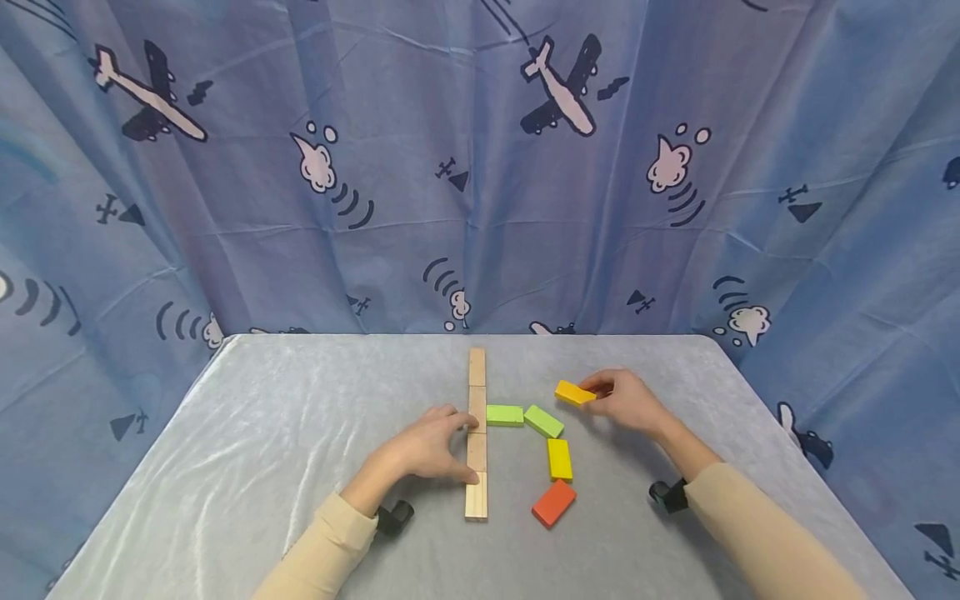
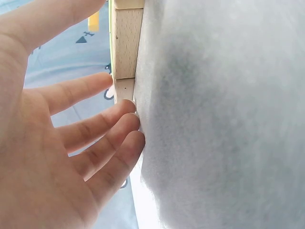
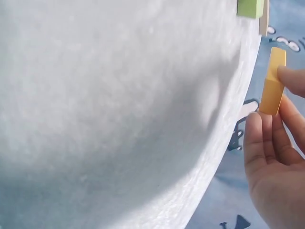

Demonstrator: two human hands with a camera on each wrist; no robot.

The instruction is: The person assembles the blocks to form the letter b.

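Note:
My right hand (image 1: 621, 402) pinches an orange-yellow block (image 1: 573, 392) between thumb and fingers, raised over the far right part of the table. In the right wrist view, the same block (image 3: 273, 82) stands on end between thumb and fingertips. A straight line of several plain wooden blocks (image 1: 477, 450) runs from front to back near the middle. Along its left side my left hand (image 1: 429, 443) spreads its fingers, thumb and index fingertip at the line's edge. The left wrist view has these fingers relaxed beside the wooden blocks (image 2: 127, 45).
From the wooden line's right side curves a chain: a green block (image 1: 505, 416), a second, tilted green block (image 1: 543, 422), a yellow block (image 1: 559, 460) and a red block (image 1: 554, 503). All lie on a grey cloth-covered table (image 1: 300, 400). A patterned blue curtain (image 1: 405, 167) hangs behind.

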